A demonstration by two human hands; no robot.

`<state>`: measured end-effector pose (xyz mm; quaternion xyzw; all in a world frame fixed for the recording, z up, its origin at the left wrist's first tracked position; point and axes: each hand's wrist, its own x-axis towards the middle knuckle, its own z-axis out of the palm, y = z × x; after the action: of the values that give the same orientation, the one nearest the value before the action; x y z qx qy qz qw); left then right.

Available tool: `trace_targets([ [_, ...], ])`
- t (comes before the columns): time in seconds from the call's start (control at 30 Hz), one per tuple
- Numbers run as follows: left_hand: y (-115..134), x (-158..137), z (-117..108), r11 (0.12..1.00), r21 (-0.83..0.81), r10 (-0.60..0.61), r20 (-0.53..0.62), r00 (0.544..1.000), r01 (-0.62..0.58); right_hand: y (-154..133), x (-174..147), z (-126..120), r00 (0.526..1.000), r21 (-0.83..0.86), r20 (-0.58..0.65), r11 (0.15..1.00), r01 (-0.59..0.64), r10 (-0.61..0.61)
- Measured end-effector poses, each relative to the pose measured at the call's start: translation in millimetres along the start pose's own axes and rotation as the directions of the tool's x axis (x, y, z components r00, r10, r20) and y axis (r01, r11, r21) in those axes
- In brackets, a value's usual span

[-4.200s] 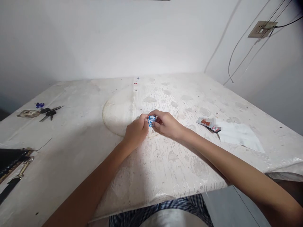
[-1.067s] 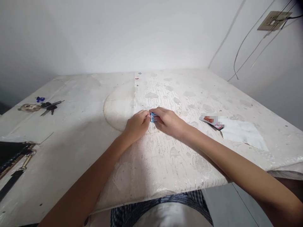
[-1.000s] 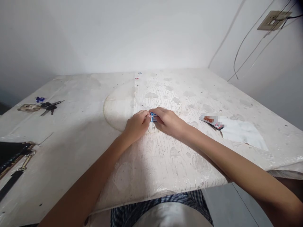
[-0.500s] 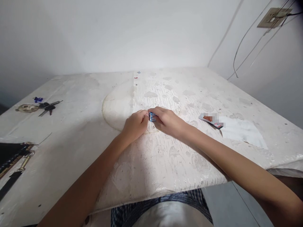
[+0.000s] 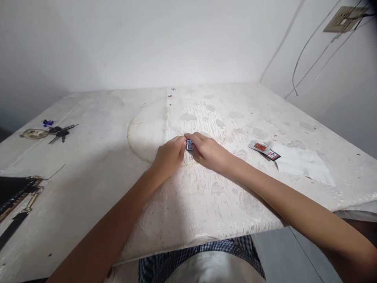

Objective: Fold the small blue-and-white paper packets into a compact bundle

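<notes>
Pinching the small blue-and-white packet [image 5: 189, 144] between both sets of fingertips, you have it held just above the middle of the desk [image 5: 206, 204], over the round mark in its covering. Your left hand [image 5: 170, 156] is curled nearly closed, thumb and forefinger on the packet's left edge; your right hand [image 5: 209, 152] is likewise almost closed on the right edge. Most of the packet is hidden by your fingers, so how it is folded or torn cannot be told. Keep your wrists resting low on the desk for steadiness, and grip close together so the thin material does not slip or buckle. Work with small, even pulls. The other flat packet [image 5: 264, 149], beside the white paper [image 5: 303, 167] to your right, lies well apart, as do the keys [image 5: 60, 131] far left.
</notes>
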<state>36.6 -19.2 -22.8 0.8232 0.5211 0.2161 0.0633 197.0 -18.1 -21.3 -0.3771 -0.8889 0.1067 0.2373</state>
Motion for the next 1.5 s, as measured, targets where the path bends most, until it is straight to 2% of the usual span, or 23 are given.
trace_targets([
  [0.23, 12, -4, -3, 0.989, 0.148, -0.037, 0.073, 0.997, 0.026, -1, 1, 3, 1.000, -0.030, -0.010, 1.000, 0.000, 0.000],
  [0.53, 14, -5, 11, 0.971, 0.237, -0.057, 0.055, 0.997, 0.042, -2, -1, 10, 0.998, -0.118, -0.019, 0.992, 0.053, -0.056],
  [0.67, 13, -4, 16, 0.965, 0.255, -0.080, 0.038, 0.996, 0.068, -2, -1, 12, 0.998, -0.092, -0.035, 0.994, 0.053, -0.056],
  [0.8, 13, -3, 16, 0.960, 0.271, -0.081, 0.047, 0.996, 0.065, 1, 0, 6, 0.999, 0.057, -0.039, 0.998, 0.006, -0.004],
  [0.9, 13, -2, 14, 0.956, 0.284, -0.091, 0.031, 0.995, 0.078, 5, 2, -3, 0.996, 0.118, -0.017, 0.990, -0.080, 0.083],
  [1.07, 15, -4, 13, 0.965, 0.249, -0.089, 0.015, 0.996, 0.082, 11, 1, -8, 0.968, -0.118, 0.111, 0.970, -0.212, 0.225],
  [1.2, 14, -5, 13, 0.971, 0.223, -0.091, 0.004, 0.996, 0.088, 6, -1, 0, 0.922, -0.173, 0.249, 0.950, -0.260, 0.298],
  [1.3, 12, -5, 13, 0.974, 0.215, -0.074, -0.002, 0.997, 0.072, 0, -2, 5, 0.911, -0.167, 0.247, 0.941, -0.295, 0.330],
  [1.5, 14, -5, 11, 0.972, 0.216, -0.092, 0.011, 0.996, 0.088, -3, -1, 14, 0.930, -0.191, 0.206, 0.945, -0.267, 0.304],
])
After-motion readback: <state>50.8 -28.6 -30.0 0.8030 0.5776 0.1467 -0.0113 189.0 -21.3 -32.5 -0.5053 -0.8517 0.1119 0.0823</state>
